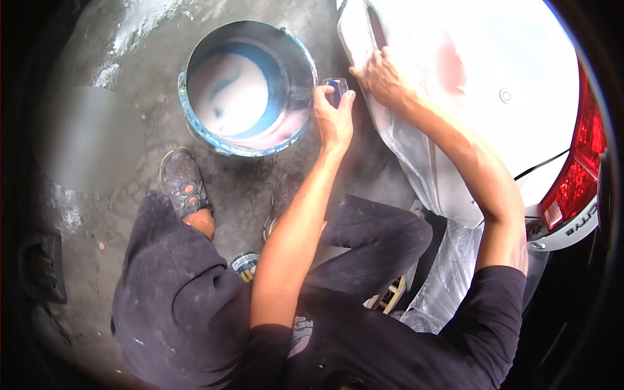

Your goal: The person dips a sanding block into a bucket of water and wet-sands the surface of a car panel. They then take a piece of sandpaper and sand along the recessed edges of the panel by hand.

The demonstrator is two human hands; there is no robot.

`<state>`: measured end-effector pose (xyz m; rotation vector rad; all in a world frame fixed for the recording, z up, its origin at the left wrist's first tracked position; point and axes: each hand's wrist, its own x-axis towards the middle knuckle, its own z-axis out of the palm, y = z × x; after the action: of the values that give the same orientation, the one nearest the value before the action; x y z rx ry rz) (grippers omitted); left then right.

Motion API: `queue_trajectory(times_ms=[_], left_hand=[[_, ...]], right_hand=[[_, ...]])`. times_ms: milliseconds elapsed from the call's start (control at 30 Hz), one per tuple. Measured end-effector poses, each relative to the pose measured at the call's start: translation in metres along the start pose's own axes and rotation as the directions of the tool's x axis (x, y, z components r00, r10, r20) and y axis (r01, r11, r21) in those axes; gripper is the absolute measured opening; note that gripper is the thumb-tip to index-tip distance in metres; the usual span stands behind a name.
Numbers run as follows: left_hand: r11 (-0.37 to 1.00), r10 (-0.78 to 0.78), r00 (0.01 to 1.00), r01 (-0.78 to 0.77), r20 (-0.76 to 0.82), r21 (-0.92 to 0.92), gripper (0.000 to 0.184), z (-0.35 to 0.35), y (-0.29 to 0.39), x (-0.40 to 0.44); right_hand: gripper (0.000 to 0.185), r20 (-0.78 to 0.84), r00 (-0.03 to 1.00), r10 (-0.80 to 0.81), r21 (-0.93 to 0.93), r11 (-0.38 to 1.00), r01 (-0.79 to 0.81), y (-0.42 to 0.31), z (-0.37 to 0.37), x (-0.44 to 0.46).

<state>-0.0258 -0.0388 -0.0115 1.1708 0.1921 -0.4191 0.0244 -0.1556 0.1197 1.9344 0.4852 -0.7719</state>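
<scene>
My left hand point(334, 117) grips a small dark blue object point(335, 91) with a pale rim, between thumb and fingers, just right of the bucket. The large blue-stained bucket point(302, 62) holds milky, pale liquid point(231, 94). My right hand point(383, 77) rests on the white car body panel point(481, 58) near its edge, fingers apart and pointing up toward a dark slot. Whether anything lies beneath its fingertips is hidden. A reddish patch point(450, 65) shows on the panel right of this hand.
A red tail light point(575, 179) is at the right. Clear plastic sheeting point(445, 279) hangs low beside the car. A small can point(245, 265) stands between my legs. My sandalled foot point(184, 182) is on the wet grey floor point(97, 208). A black object point(49, 268) lies at the far left.
</scene>
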Motion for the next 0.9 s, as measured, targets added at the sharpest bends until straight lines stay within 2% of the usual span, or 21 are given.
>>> queue_trajectory(times_ms=[33,67,100,133,167,200,233,300,367,433,467,567,600,633,700,733,800,833,900], left_hand=[[1.0,0.005,1.0,-0.005,0.002,-0.001,0.037,0.002,-0.006,-0.002],[0.998,-0.039,0.999,0.04,0.023,-0.045,0.038,0.006,-0.011,-0.003],[0.993,-0.08,0.996,0.083,0.045,-0.086,0.039,0.009,-0.012,-0.002],[0.994,-0.069,0.997,0.072,0.044,-0.086,0.039,0.009,-0.009,0.0],[0.98,-0.116,0.99,0.126,0.074,-0.152,0.04,0.009,-0.004,-0.001],[0.96,-0.162,0.981,0.182,0.109,-0.215,0.04,0.01,-0.001,0.0],[0.962,-0.151,0.982,0.172,0.111,-0.212,0.04,0.013,-0.001,0.004],[0.915,-0.229,0.962,0.265,0.149,-0.305,0.04,0.016,-0.003,0.012],[0.92,-0.229,0.962,0.264,0.152,-0.288,0.043,0.023,0.0,0.021],[0.927,-0.121,0.988,0.146,0.093,-0.345,0.049,0.038,-0.003,0.03],[0.932,-0.112,0.989,0.14,0.101,-0.335,0.049,0.044,-0.004,0.03],[0.973,-0.009,1.0,0.004,-0.02,-0.23,0.055,0.067,-0.004,0.031],[0.988,0.103,0.991,-0.112,-0.087,-0.107,0.053,0.07,-0.011,0.039],[0.985,0.095,0.994,-0.102,-0.056,-0.138,0.054,0.064,0.014,0.051],[0.982,0.187,0.982,-0.188,-0.033,-0.006,0.053,0.066,0.012,0.109],[0.982,0.186,0.982,-0.186,-0.033,0.004,0.053,0.069,0.004,0.139],[0.956,0.004,0.988,0.041,0.153,-0.29,0.051,0.073,-0.008,0.183],[0.958,0.017,0.988,0.027,0.15,-0.285,0.051,0.07,0.003,0.17],[0.999,0.032,0.998,-0.033,0.048,0.01,0.048,0.062,0.018,0.112]], right_hand=[[0.044,-0.099,0.995,-0.021,-0.042,0.999,0.017,-0.005,0.006,-0.009],[0.045,-0.112,0.993,0.047,0.13,0.991,-0.032,-0.01,0.011,-0.017],[0.045,-0.116,0.992,0.051,0.127,0.991,-0.036,-0.009,0.003,-0.028],[0.047,-0.181,0.978,0.108,0.325,0.945,-0.044,-0.006,-0.013,-0.042],[0.05,-0.232,0.957,0.173,0.51,0.859,-0.032,-0.003,-0.031,-0.059],[0.055,-0.227,0.944,0.239,0.584,0.809,-0.064,0.0,-0.047,-0.078],[0.061,-0.218,0.927,0.305,0.654,0.75,-0.093,0.005,-0.06,-0.098],[0.063,-0.311,0.843,0.438,0.619,0.767,-0.17,0.014,-0.073,-0.139],[0.068,-0.351,0.792,0.499,0.534,0.802,-0.269,0.025,-0.073,-0.178],[0.067,-0.319,0.784,0.532,0.441,0.816,-0.374,0.035,-0.071,-0.216],[0.067,-0.335,0.772,0.54,0.402,0.823,-0.402,0.04,-0.067,-0.234],[0.06,-0.371,0.721,0.585,0.321,0.81,-0.492,0.05,-0.053,-0.281],[0.058,-0.367,0.742,0.561,0.289,0.827,-0.482,0.054,-0.047,-0.295],[0.057,-0.363,0.761,0.537,0.257,0.843,-0.472,0.058,-0.039,-0.305],[0.051,-0.378,0.767,0.519,0.24,0.855,-0.46,0.058,-0.022,-0.309],[0.048,-0.4,0.764,0.506,0.205,0.862,-0.464,0.057,-0.02,-0.306],[0.043,-0.414,0.766,0.492,0.176,0.869,-0.463,0.057,-0.018,-0.308],[0.043,-0.423,0.757,0.498,0.182,0.865,-0.468,0.059,-0.016,-0.308],[0.042,-0.426,0.755,0.499,0.192,0.865,-0.463,0.057,-0.016,-0.308]])
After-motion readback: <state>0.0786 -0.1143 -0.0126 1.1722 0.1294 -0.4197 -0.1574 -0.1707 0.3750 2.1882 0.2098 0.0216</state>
